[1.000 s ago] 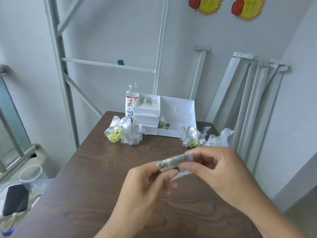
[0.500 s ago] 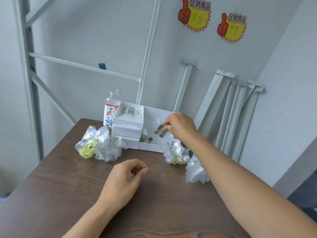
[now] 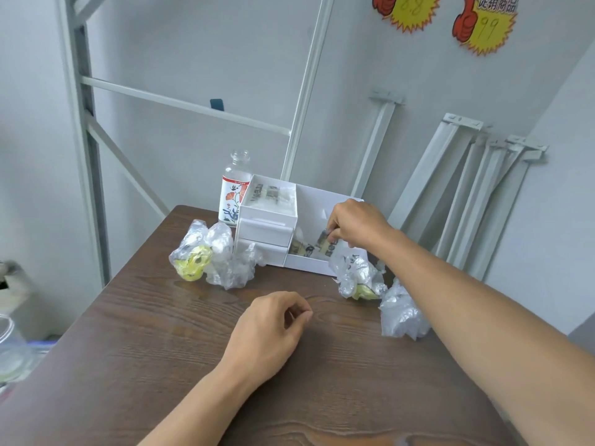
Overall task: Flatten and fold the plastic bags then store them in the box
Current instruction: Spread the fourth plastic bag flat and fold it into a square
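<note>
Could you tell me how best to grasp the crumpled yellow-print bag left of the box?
Probably pinch the raised clear folds at the top of the yellow-print bag, coming from above and the left. It lies as a loose bunched heap, and another crumpled bag presses against its right side.

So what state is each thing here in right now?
right hand: pinches the folded bag.
folded bag: held low in the box's right compartment.
left hand: loosely curled, empty.
box: open-topped, folded bags inside.
drawers: shut.
left bag pile: crumpled.
right bag pile: crumpled.
bottle: upright.
</note>
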The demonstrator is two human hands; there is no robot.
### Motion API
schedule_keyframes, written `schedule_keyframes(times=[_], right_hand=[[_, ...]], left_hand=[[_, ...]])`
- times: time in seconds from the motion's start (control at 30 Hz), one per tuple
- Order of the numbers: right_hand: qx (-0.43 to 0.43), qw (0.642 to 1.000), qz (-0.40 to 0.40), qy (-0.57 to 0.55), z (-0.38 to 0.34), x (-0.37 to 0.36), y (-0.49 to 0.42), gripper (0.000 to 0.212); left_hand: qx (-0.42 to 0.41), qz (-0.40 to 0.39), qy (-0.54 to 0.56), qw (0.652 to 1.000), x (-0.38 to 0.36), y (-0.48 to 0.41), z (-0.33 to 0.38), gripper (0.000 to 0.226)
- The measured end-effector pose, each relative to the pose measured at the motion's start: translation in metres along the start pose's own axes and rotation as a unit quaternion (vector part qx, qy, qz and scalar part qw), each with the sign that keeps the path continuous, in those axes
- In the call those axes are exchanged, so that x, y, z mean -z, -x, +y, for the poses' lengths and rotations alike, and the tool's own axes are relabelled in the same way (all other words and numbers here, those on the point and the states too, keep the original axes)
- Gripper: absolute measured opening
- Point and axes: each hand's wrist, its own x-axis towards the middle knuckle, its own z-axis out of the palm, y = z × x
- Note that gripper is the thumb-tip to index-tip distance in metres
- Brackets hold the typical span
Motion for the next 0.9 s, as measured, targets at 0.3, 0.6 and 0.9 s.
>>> schedule_keyframes(times=[0.3,0.6,0.9], right_hand=[[0.05,0.994,-0.088,-0.039,-0.001,-0.012,0.001,0.02],[0.049,0.979,-0.155,-0.126,0.018,-0.006,0.008,0.038],[-0.046,0.973,-0.16,-0.159,0.044,0.026,0.041,0.049]], left_hand=[[-0.011,-0.02,-0.027,0.999,-0.003,-0.001,-0.002,0.007],[-0.023,-0.029,-0.041,0.999,-0.006,-0.002,-0.004,0.007],[-0.029,-0.028,-0.044,0.998,-0.008,-0.002,-0.006,0.009]])
